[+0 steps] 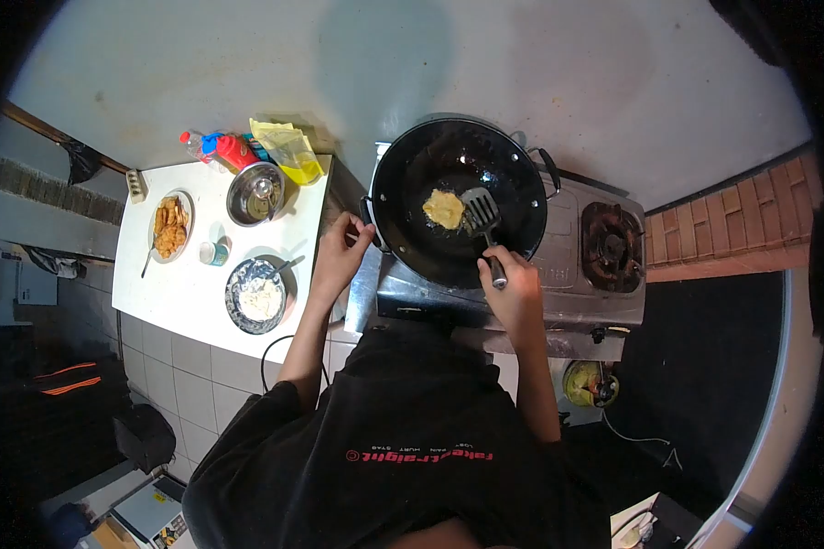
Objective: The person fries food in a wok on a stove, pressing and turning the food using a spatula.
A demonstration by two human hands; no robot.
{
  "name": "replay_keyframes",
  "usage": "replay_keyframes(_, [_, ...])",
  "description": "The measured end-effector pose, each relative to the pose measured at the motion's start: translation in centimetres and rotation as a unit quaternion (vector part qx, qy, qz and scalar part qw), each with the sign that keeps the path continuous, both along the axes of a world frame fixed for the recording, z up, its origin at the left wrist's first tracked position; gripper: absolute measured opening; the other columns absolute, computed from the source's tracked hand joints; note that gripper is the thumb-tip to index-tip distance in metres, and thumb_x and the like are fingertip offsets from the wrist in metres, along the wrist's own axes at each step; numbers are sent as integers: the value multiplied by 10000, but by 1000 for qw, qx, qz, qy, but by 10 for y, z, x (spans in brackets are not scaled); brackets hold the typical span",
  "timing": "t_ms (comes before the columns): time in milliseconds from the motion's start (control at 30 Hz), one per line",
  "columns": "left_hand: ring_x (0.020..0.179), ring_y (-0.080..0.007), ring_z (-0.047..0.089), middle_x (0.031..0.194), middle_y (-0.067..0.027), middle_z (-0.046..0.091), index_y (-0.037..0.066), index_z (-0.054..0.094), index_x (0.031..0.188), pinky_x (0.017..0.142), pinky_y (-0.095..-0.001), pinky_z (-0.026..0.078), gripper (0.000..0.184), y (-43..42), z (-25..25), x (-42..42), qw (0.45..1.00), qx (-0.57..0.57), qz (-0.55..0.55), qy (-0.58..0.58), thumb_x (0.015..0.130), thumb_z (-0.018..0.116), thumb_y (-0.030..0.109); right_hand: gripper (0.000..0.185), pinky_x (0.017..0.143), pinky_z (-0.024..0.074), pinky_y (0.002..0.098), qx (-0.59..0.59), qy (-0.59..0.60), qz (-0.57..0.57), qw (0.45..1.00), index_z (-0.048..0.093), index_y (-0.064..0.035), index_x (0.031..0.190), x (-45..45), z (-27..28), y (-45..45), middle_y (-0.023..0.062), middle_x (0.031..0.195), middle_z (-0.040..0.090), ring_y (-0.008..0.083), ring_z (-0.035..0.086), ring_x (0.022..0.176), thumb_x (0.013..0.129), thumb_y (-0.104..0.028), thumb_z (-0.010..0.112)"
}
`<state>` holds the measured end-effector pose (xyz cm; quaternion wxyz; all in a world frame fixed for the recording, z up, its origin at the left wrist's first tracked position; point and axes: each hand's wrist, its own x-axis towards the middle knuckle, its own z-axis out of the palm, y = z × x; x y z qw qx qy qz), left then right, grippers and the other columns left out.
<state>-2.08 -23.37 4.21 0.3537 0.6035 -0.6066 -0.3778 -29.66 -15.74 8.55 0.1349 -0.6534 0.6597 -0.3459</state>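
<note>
A large black wok (439, 160) sits on the left side of the stove, with one golden piece of food (444, 209) frying in oil at its middle. My right hand (513, 282) is closed round the handle of a slotted metal spatula (482, 210), whose blade is just right of the food. By the wok's left handle (367, 211) is my left hand (345, 242), its fingers curled with thumb and forefinger close together; whether it touches the handle or pinches anything is too small to tell.
On the white table (178, 311) at left stand a plate of fried food (170, 229), a steel bowl (255, 194), a dark bowl of white batter (255, 297), a cup (213, 253), a red bottle (236, 153) and a yellow pouch (293, 151). A bare burner (612, 246) is at right.
</note>
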Motion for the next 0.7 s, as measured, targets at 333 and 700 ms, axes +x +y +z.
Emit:
replay_keyframes(333, [674,-157,626,752,-99,663,1,602,891,648,-305,496,231,-21,-5,4,999,-21,10,-22,931,686,213,115,636,509,449,8,-33,2,999,683,-15,966,-9,15,-2,217,818,657,413,657,743,859,-56,699])
replay_keyframes(700, [810,-178,661,941,-117,684,21,555,1194,731,-315,518,280,-15,3,-1,997,-57,37,37,952,654,121,125,617,500,412,-43,-71,53,995,680,-6,952,7,28,-5,188,799,641,374,649,709,832,-11,715])
